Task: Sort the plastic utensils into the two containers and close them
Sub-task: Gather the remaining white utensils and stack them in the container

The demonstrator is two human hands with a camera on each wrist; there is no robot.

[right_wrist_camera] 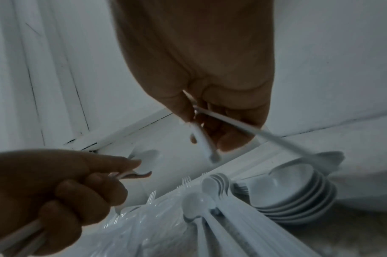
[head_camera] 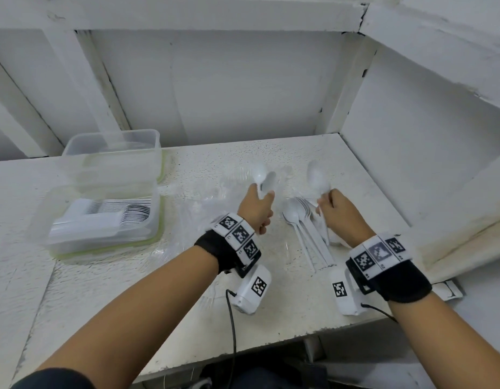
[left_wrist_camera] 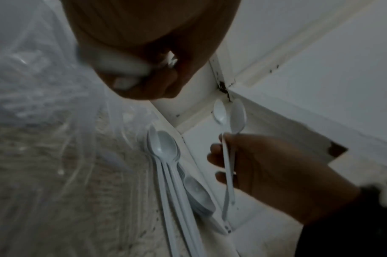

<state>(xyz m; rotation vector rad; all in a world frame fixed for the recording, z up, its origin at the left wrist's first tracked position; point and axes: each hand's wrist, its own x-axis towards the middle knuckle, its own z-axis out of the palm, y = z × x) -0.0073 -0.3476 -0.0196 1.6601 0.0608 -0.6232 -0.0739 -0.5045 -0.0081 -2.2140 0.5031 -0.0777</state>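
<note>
We note left hand [head_camera: 256, 209] clenched on white plastic spoons [head_camera: 264, 179], right hand [head_camera: 337, 210] likewise on two [head_camera: 317, 178], bowls up, handles along palms. Clear lidless containers [head_camera: 108, 192] lie far left; we judge left hand nearer.

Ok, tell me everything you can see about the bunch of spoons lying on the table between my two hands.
The bunch of spoons is white, glossy plastic: oval bowls on long thin handles. They lie nested, bowls overlapping and pointing away from you, handles fanning toward the table edge. They rest on the table beside crinkled clear plastic wrap, between the left hand and right hand. Neither hand touches them; each holds other spoons. White stacked bowl shapes sit just right of them.
</note>
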